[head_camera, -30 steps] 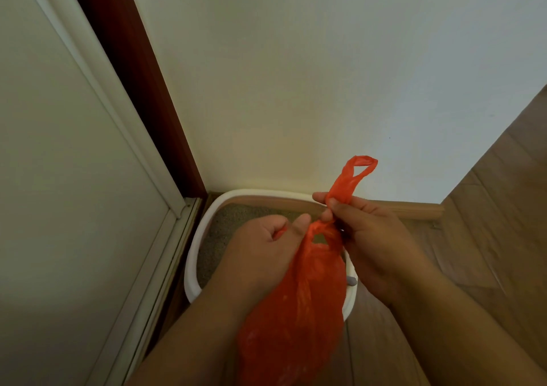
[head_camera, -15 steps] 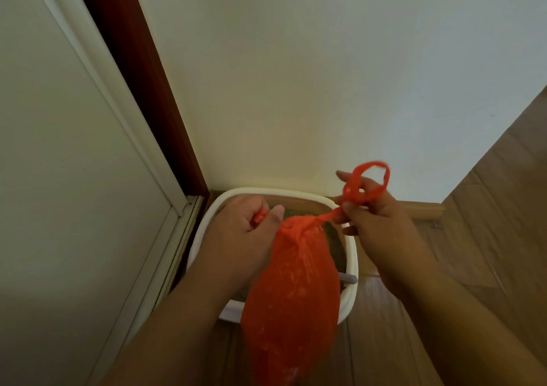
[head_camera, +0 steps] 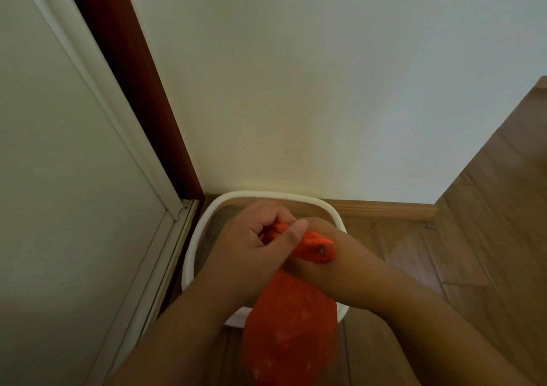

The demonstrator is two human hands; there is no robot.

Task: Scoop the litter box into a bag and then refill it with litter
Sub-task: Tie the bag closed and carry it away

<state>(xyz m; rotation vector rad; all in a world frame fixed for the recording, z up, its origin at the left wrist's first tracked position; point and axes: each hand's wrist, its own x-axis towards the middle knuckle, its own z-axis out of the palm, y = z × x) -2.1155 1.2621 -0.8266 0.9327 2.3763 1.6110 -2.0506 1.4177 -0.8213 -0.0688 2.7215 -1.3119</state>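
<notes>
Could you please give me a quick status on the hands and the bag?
Left hand pinches orange bag handles; right hand crossed under, fingers hidden. Bag hangs over litter box. Nothing obstructing.

One cam only, on the person's head, wide-angle, aimed fwd and steeply down into a room corner. It sits close over both forearms, which come in from the bottom edge. The left hand (head_camera: 251,249) and right hand (head_camera: 322,255) meet approx. centre-low in frame, right over the white litter box (head_camera: 201,231), w/ the orange bag (head_camera: 290,326) hanging nearest the lens. Upper half is just wall (head_camera: 310,74); door frame (head_camera: 127,74) runs diagonally on the left, wood floor (head_camera: 488,237) on the right. Edges bend from lens distortion. No 2nd view, so no overlap.
</notes>
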